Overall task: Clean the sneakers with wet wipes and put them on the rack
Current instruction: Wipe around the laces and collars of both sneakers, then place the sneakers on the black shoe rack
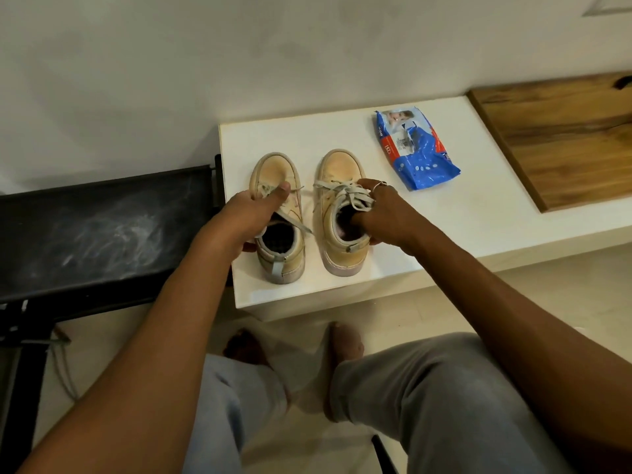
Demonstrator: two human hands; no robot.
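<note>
- The fingers of the left hand are curling round the outer side of the left sneaker, with the thumb pressing on its tongue and laces; the hand is gripping the shoe.
- The fingers of the right hand are gripping the right sneaker, some reaching into its opening and others lying over the laces. One of them is wearing a ring.
- Both beige sneakers are standing upright, side by side and apart, toes pointing away from the person, just left of the pack of wet wipes.
- The pack of wet wipes is lying flat on the same white surface. It is blue and white with a red band carrying what looks like "82"; the other print is too small to read.
- A black rack is standing further left of the pack, beyond the edge of the surface, its top showing pale scuffs.
- A wooden board is lying to the right of the pack.
- Below the pack, nearer the camera, grey trousers and bare feet are showing above the floor.
</note>
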